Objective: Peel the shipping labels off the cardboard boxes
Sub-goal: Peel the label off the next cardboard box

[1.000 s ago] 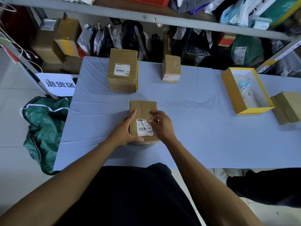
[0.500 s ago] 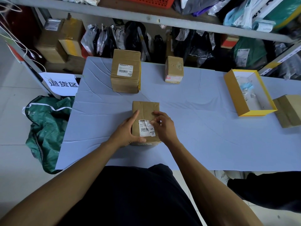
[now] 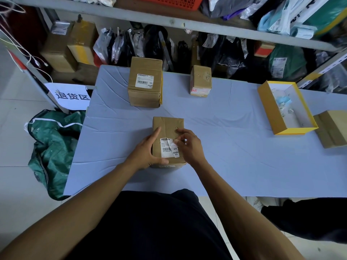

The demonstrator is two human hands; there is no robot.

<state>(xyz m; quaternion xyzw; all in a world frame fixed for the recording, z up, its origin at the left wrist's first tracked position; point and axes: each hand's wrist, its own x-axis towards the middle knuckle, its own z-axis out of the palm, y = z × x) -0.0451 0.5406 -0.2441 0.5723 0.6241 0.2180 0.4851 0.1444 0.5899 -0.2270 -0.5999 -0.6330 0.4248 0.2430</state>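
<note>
A small cardboard box [image 3: 167, 126] stands near the front of the blue-covered table [image 3: 234, 156]. On its top lies a white shipping label [image 3: 168, 149], creased, with its upper right corner lifted. My left hand [image 3: 148, 150] grips the box's left side, thumb on the near edge. The fingers of my right hand [image 3: 189, 145] pinch the lifted label corner. Farther back stand a taller box [image 3: 145, 81] bearing a white label [image 3: 144, 81] and a smaller box [image 3: 200, 79] with a red-and-white label on its front.
An open yellow box [image 3: 270, 109] with small items sits at the right, a flat cardboard box [image 3: 332, 128] beside it. Shelves with bags and parcels stand behind the table. A green sack [image 3: 54, 139] and a white sign [image 3: 69, 95] are on the floor at left.
My right hand has kept working at the label's upper right corner, which is now lifted a little more. The left hand stays on the box.
</note>
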